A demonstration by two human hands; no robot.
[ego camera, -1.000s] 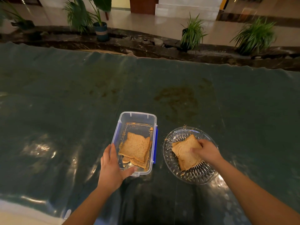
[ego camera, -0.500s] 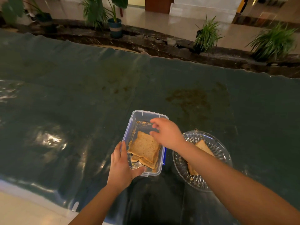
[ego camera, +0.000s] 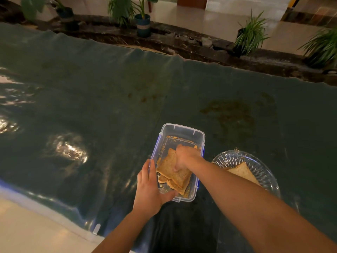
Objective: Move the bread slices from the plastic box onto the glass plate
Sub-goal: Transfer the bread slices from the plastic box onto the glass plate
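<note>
A clear plastic box [ego camera: 182, 127] with blue clips stands on the dark green sheet. Inside it lies a small stack of brown bread slices [ego camera: 173, 177]. My left hand [ego camera: 148, 190] grips the box's near left corner, thumb along the front wall. My right hand [ego camera: 184, 156] reaches down into the box; its fingers curl over the far edge of the top slice and the thumb presses on top. To the right of the box sits the glass plate [ego camera: 233, 157] with one bread slice [ego camera: 242, 171] on it, partly hidden by my right forearm.
The green sheet [ego camera: 109, 110] covers the table and carries a brown stain [ego camera: 228, 114] behind the plate. Its near edge runs across the lower left over a pale floor [ego camera: 27, 230]. Potted plants [ego camera: 143, 22] stand beyond the far edge.
My right hand left the slice on the plate, crossed leftward over the box and dropped onto the top slice of the stack. My left hand stayed on the box.
</note>
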